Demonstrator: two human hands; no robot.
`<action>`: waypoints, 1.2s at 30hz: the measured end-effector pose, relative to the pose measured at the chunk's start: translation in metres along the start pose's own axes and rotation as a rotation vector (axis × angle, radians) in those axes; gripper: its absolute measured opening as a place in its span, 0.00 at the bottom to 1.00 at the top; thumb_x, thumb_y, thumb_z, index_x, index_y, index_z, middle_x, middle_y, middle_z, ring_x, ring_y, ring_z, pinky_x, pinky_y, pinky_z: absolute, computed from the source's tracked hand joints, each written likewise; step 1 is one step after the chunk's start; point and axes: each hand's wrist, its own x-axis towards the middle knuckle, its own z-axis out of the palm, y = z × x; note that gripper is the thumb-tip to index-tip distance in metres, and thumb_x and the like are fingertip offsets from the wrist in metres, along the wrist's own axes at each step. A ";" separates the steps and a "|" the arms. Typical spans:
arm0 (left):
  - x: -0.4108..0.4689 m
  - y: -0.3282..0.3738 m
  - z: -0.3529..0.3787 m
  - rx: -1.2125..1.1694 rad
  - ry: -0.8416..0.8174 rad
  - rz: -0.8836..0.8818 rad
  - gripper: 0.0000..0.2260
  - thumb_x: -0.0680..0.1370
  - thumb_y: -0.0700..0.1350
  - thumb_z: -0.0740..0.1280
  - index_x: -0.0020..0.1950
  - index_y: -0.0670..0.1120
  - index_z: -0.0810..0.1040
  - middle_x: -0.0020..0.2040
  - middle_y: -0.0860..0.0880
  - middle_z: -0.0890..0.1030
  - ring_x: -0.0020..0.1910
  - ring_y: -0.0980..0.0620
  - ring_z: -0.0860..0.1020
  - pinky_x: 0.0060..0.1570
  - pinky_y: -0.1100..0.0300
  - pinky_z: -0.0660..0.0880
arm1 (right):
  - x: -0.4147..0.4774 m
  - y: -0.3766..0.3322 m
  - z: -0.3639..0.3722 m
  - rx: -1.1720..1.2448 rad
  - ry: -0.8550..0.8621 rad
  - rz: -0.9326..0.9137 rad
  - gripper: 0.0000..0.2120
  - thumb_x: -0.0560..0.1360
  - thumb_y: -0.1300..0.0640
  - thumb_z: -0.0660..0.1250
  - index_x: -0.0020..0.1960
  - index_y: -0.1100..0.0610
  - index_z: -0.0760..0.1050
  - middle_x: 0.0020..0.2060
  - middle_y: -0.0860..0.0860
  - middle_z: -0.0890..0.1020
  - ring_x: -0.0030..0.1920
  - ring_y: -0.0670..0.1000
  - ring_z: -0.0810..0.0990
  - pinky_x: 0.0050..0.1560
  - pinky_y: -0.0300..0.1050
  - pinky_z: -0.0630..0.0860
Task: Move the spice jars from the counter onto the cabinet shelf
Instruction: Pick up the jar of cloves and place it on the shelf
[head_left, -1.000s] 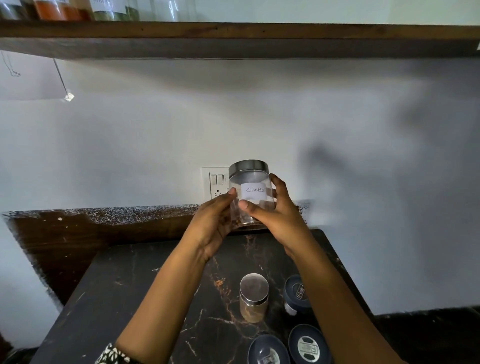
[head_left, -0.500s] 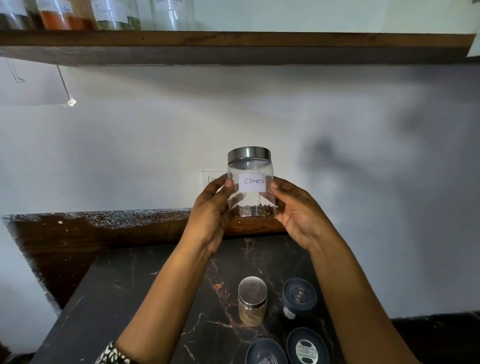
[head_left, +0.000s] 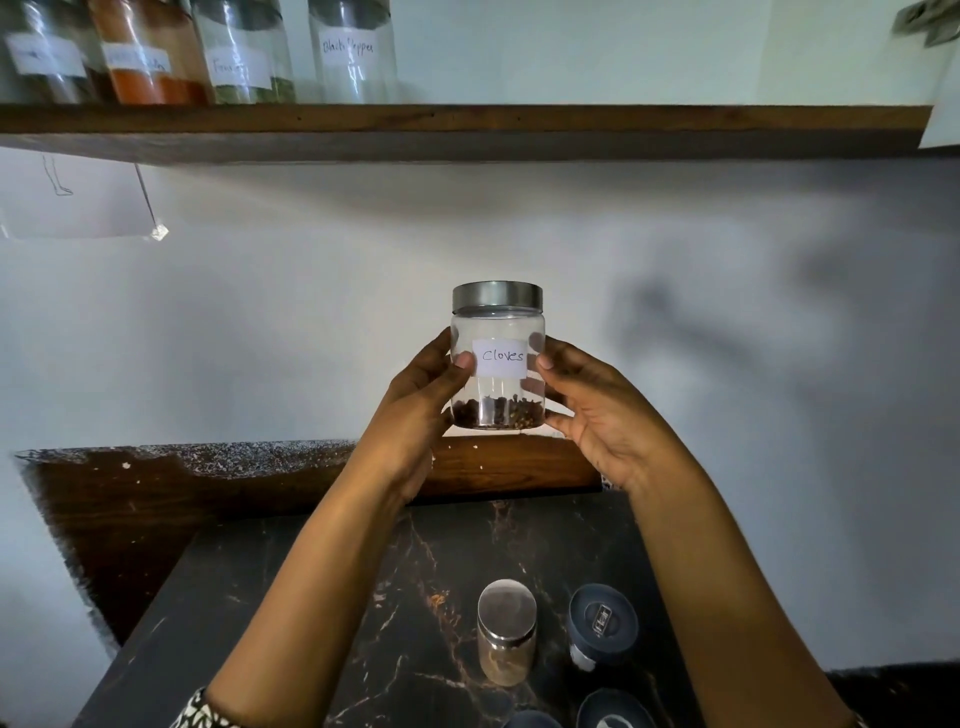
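raised a little higher than a second ago, the cloves jar (head_left: 497, 364) is now held well clear of the counter (head_left: 311, 623), in front of the wall and roughly midway up toward the cabinet shelf (head_left: 519, 124). more of that shelf is brought into view than before. four labelled jars can be made out at its left end, the rightmost being the black pepper jar (head_left: 350, 52) (the other labels are too blurred to be read). the right thumb, laid across the label earlier, has been shifted to the label's edge, so the word cloves is fully shown.

for the task this is judged to mean that the lift is under way and the placing not yet done. bare shelf is seen to the right of the black pepper jar, and that is the likely spot.

the grip is two-handed. the jar is clasped upright between the left hand (head_left: 415, 410) and the right hand (head_left: 597, 415), each thumb pressed on the front beside the label and the fingers curled round the sides. the grip is closed only as far as the jar's width allows. a steel-lidded jar (head_left: 506, 631) and dark-lidded containers (head_left: 602, 623) are left standing on the counter.
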 end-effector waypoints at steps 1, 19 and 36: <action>0.002 0.008 0.000 0.053 0.008 0.016 0.13 0.79 0.46 0.63 0.64 0.55 0.74 0.55 0.54 0.81 0.57 0.56 0.77 0.56 0.57 0.76 | 0.000 -0.008 0.002 -0.028 -0.012 -0.026 0.17 0.75 0.57 0.66 0.64 0.52 0.74 0.61 0.52 0.78 0.63 0.54 0.75 0.69 0.59 0.67; 0.127 0.230 0.016 0.408 0.127 0.467 0.15 0.81 0.44 0.60 0.68 0.45 0.72 0.62 0.46 0.78 0.60 0.47 0.75 0.62 0.49 0.73 | 0.098 -0.246 0.075 -0.368 -0.059 -0.501 0.26 0.76 0.55 0.66 0.72 0.57 0.64 0.61 0.52 0.75 0.58 0.52 0.75 0.59 0.47 0.73; 0.196 0.189 0.008 0.948 0.440 0.317 0.14 0.79 0.49 0.63 0.47 0.39 0.81 0.40 0.44 0.80 0.42 0.45 0.79 0.40 0.60 0.67 | 0.165 -0.221 0.083 -0.562 0.052 -0.221 0.22 0.78 0.61 0.63 0.70 0.63 0.64 0.67 0.60 0.70 0.66 0.59 0.71 0.64 0.52 0.72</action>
